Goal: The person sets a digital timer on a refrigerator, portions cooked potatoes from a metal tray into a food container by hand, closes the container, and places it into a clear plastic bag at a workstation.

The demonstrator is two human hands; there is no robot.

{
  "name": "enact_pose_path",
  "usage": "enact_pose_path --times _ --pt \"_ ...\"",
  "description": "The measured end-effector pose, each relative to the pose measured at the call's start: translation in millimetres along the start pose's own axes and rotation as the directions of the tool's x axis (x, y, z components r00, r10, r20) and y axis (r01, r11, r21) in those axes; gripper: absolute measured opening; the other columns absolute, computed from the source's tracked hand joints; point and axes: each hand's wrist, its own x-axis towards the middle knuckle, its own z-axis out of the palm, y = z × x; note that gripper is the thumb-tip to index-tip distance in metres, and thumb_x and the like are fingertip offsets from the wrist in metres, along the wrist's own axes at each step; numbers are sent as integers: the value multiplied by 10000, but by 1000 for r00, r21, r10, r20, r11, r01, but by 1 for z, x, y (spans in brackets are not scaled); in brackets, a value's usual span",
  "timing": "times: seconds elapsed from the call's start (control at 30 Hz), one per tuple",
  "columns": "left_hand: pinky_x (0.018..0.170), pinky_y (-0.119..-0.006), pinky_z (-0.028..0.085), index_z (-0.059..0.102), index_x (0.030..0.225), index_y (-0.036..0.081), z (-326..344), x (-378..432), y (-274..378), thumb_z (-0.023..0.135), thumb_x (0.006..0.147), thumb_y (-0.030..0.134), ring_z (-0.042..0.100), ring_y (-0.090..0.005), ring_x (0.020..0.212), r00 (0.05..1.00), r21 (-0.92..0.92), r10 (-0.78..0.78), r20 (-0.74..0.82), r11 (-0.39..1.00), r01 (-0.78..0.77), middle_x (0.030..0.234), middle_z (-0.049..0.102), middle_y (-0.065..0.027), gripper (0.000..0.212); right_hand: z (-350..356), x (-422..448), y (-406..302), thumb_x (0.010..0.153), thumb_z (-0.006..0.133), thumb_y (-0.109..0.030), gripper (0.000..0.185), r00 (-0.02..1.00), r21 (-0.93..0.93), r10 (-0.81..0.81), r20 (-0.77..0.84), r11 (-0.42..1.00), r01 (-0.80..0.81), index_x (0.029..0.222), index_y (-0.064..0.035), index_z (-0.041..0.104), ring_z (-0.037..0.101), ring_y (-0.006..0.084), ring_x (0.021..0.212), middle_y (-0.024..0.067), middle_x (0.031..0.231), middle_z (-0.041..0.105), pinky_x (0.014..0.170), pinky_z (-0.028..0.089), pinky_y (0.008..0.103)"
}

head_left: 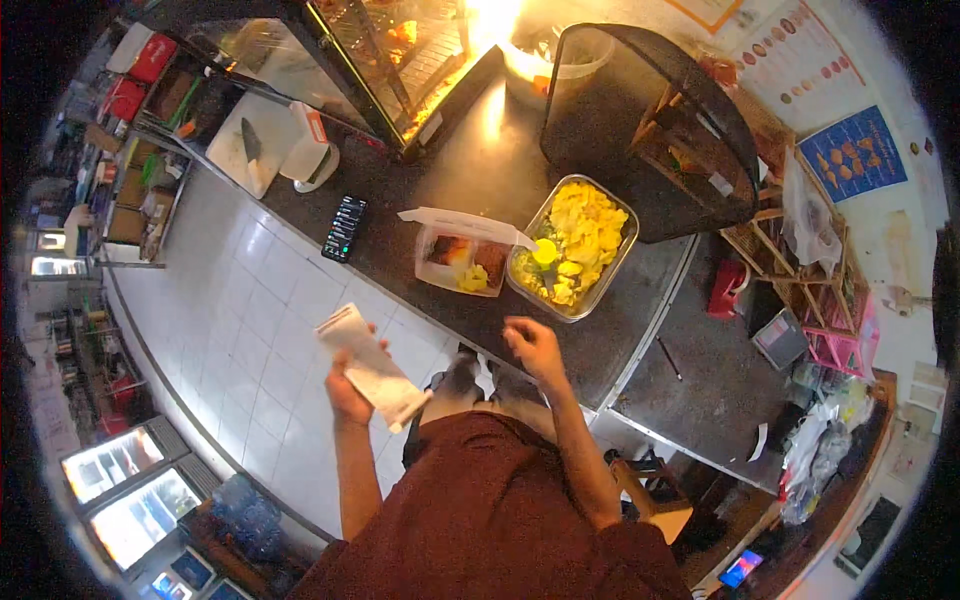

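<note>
My left hand grips a long, flat, whitish folded paper piece over the floor, left of my body. My right hand hovers by the counter's front edge with its fingers curled; nothing shows in it, though its palm is hidden. Ahead of it on the dark counter is a white takeaway box, lid raised, with reddish-brown and yellow food inside. Touching or nearly touching its right side stands a metal tray of yellow food. A yellow utensil rests in the tray.
Left along the counter are a phone and a cutting board with a knife. A lit glass display case stands behind. A black mesh cover rises beyond the tray. A red tape dispenser and pen lie right.
</note>
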Motion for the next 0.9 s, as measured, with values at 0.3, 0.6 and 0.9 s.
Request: enact_pose_path --times 0.3,0.6,0.9 --pt "924 -326 489 594 1262 -9 126 33 -174 553 970 201 640 -196 1014 842 694 -503 196 678 244 1095 682 -124 362 -24 -130 -65 957 658 -321 341 945 298 273 -182 931 -211 1090 -7 674 560 122 834 18 921 651 766 456 294" --pt "936 -417 436 569 1282 119 155 25 -398 657 816 60 569 -280 1113 597 630 -205 776 217 -745 1199 619 -122 478 -219 -152 153 960 611 -383 404 758 105 265 -597 962 -254 924 13 679 577 128 735 43 770 657 656 467 325" --pt "1030 -574 299 596 1259 149 149 33 -470 721 743 166 418 -331 1282 462 371 -431 776 -282 -885 1335 512 -54 531 -331 -123 143 897 590 -236 200 691 -699 -322 -648 612 -370 1030 -96 640 591 394 1090 203 1079 660 939 418 579"
